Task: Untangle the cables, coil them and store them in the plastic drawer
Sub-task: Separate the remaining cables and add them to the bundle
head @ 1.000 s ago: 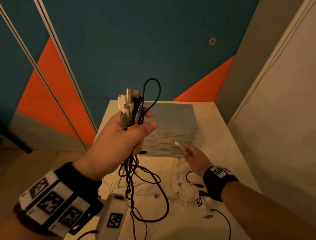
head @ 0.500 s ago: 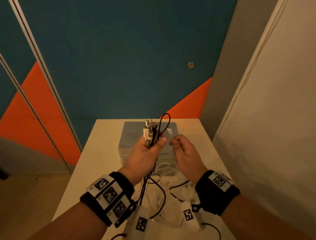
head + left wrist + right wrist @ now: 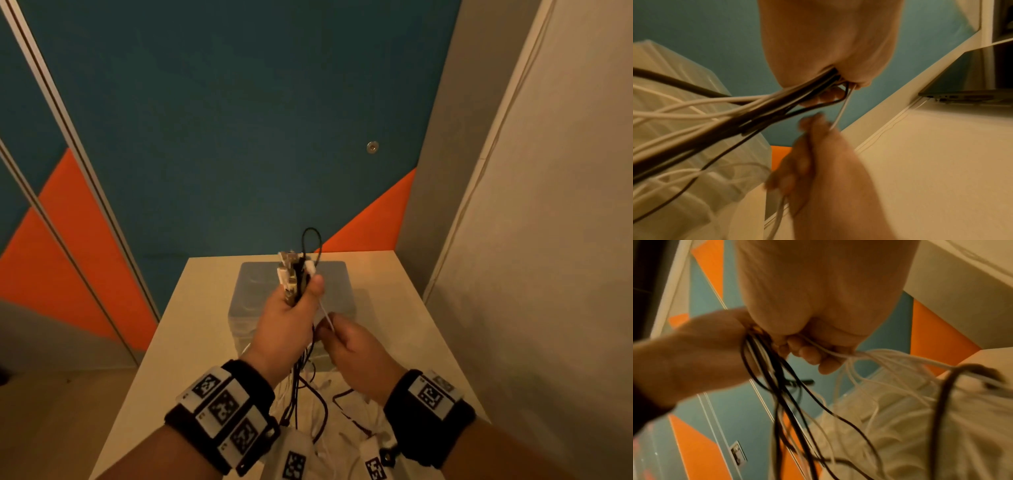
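My left hand [image 3: 291, 315] grips a bundle of black and white cables [image 3: 295, 274] upright above the table, plug ends sticking up past the thumb and a black loop [image 3: 311, 240] rising above them. The cords hang down below the fist [image 3: 725, 113] to a tangle on the table [image 3: 308, 404]. My right hand [image 3: 346, 346] is just right of and below the left, pinching a thin white cable [image 3: 325, 313] that runs up into the bundle [image 3: 840, 113]. White cords trail from its fingers [image 3: 869, 353]. Behind both hands stands the translucent plastic drawer unit [image 3: 342, 284].
The drawer unit sits mid-table on a narrow white table [image 3: 191, 325]. A teal and orange wall [image 3: 239, 137] is behind, and a pale wall [image 3: 548, 274] stands close on the right. A laptop edge [image 3: 962, 95] shows in the left wrist view.
The right hand rose from the table with a white cable end, brought it to the bundle, and now pinches the cord lower down. The left hand moved farther out over the drawer unit.
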